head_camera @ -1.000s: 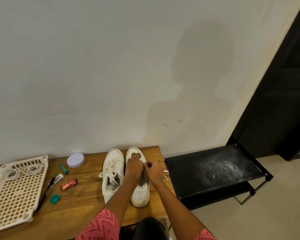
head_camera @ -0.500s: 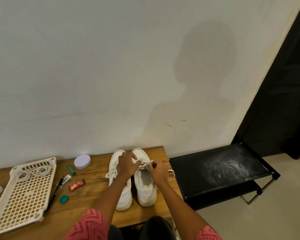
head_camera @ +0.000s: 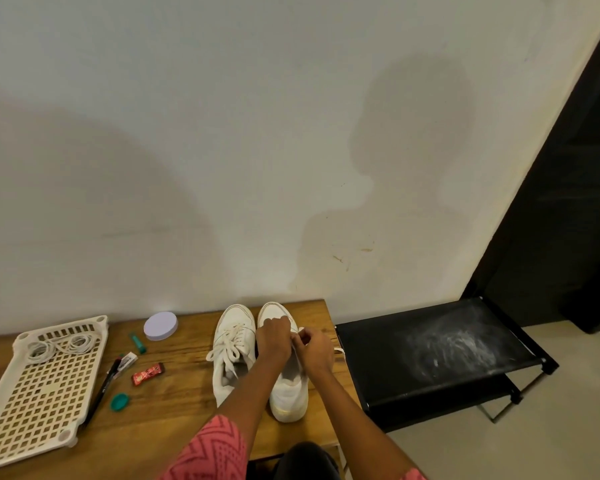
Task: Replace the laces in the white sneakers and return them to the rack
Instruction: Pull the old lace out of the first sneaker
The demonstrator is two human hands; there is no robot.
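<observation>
1. My left hand (head_camera: 273, 341) reaches forward from a pink patterned sleeve (head_camera: 212, 448), forearm angled up and to the right, and settles over the lacing area of the right-hand white sneaker (head_camera: 286, 386). Its fingers are curled down onto the shoe's upper, pinching the lace.
2. My right hand (head_camera: 314, 348) comes in from the lower right, wrist bent inward so the knuckles face the left hand. Its fingertips are drawn together and pinch a white shoelace (head_camera: 338, 351) right where the two hands meet; the loose end trails off to the right of that hand.
3. The two hands touch, or nearly touch, above the tongue of that sneaker.
4. Both sneakers stand side by side on the brown wooden worktop (head_camera: 174, 407), toes toward the wall, heels toward me.
5. The left-hand white sneaker (head_camera: 232, 355) is laced, with loops lying loose across its top; my left forearm crosses its heel.
6. The black metal shoe rack (head_camera: 430, 358) stands just beside the worktop's right end, its top shelf smeared with white dust.
7. To the left lies a cream perforated plastic tray (head_camera: 42, 393) with a coil of white laces (head_camera: 61, 346) at its far end.
8. Between tray and sneakers lie a black pen (head_camera: 101, 393), a red wrapper (head_camera: 148, 369), a teal cap (head_camera: 120, 401) and a pale round lid (head_camera: 160, 326).
</observation>
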